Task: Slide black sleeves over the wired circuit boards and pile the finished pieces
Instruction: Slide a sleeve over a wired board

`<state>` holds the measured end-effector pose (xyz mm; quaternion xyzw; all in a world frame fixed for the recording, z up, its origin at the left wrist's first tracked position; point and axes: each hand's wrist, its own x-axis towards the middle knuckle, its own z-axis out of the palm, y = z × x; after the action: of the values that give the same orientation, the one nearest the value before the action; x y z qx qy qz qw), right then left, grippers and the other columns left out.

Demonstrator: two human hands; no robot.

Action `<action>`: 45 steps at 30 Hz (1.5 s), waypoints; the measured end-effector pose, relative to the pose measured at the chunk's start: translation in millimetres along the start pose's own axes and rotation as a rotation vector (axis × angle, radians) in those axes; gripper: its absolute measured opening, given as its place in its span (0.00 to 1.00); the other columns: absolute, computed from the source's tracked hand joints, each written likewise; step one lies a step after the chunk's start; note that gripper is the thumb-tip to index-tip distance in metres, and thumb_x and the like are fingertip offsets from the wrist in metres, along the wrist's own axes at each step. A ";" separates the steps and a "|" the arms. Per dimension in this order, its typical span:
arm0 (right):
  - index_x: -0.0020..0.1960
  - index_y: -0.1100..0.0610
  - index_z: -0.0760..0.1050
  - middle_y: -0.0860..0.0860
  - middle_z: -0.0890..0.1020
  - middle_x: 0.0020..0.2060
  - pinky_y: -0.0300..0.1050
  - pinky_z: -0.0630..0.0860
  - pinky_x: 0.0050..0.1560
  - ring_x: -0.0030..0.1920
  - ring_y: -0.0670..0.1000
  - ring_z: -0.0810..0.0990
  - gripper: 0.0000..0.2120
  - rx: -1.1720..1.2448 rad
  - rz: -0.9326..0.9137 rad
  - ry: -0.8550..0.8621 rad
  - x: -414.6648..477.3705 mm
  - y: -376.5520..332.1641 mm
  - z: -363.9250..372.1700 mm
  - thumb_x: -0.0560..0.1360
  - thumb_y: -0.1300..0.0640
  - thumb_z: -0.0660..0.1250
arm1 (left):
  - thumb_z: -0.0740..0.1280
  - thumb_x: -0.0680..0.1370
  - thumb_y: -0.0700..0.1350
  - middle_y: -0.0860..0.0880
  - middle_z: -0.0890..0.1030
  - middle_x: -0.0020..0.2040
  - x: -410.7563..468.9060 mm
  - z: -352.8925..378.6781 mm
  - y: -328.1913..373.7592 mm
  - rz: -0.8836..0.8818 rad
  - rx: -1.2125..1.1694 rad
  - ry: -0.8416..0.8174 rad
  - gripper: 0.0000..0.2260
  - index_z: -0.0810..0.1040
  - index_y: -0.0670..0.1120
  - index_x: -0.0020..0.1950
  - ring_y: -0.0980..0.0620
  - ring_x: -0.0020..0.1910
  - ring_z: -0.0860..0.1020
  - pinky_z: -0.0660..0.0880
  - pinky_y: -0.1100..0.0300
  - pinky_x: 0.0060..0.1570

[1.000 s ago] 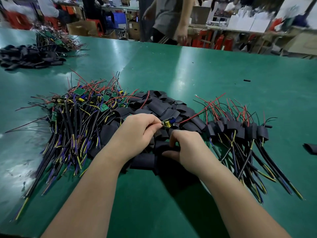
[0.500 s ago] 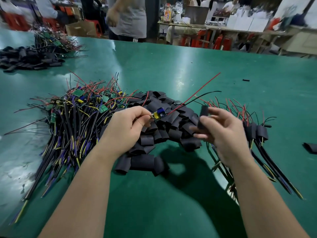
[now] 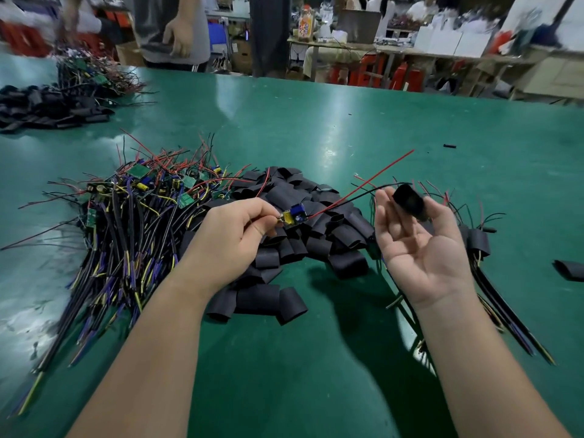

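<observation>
The left hand (image 3: 230, 235) pinches a small wired circuit board (image 3: 295, 216) between thumb and forefinger, its red and black leads running up to the right. The right hand (image 3: 414, 245) is palm up, holding a black sleeve (image 3: 409, 200) at its fingertips, just apart from the board. Beneath lie a heap of loose sleeves (image 3: 300, 197), bare wired boards (image 3: 136, 216) to the left and sleeved pieces (image 3: 477, 241) behind the right hand. The green surface (image 3: 284, 374) is open between the forearms and beyond the heaps up to its far edge; one stray sleeve (image 3: 568, 270) lies at the right
</observation>
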<state>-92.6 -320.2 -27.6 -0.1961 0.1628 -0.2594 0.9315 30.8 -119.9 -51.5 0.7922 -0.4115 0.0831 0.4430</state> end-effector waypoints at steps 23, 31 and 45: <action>0.54 0.68 0.75 0.60 0.84 0.49 0.48 0.81 0.48 0.50 0.56 0.84 0.16 -0.025 0.048 0.015 -0.5 -1.9 -3.0 0.76 0.54 0.65 | 0.66 0.78 0.39 0.53 0.80 0.40 -0.3 3.2 2.7 -0.042 0.218 -0.064 0.05 0.82 0.46 0.47 0.51 0.40 0.76 0.75 0.53 0.42; 0.52 0.57 0.75 0.56 0.85 0.45 0.41 0.78 0.45 0.45 0.53 0.84 0.08 -0.468 -0.012 -0.108 -0.6 6.1 -4.5 0.73 0.60 0.64 | 0.67 0.78 0.40 0.54 0.80 0.39 -1.2 7.9 2.8 -0.022 0.162 -0.088 0.05 0.81 0.47 0.46 0.52 0.40 0.77 0.75 0.52 0.43; 0.52 0.61 0.73 0.56 0.84 0.52 0.39 0.79 0.44 0.53 0.51 0.83 0.14 -0.569 -0.021 -0.427 -10.4 25.1 -6.3 0.67 0.65 0.65 | 0.68 0.77 0.41 0.51 0.82 0.33 -2.8 4.8 21.2 -0.115 -0.409 -0.249 0.07 0.81 0.51 0.41 0.60 0.34 0.78 0.75 0.68 0.40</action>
<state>-93.1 -296.6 -42.3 -0.4993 0.0280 -0.1665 0.8498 12.4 -127.6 -42.3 0.7122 -0.4253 -0.1258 0.5441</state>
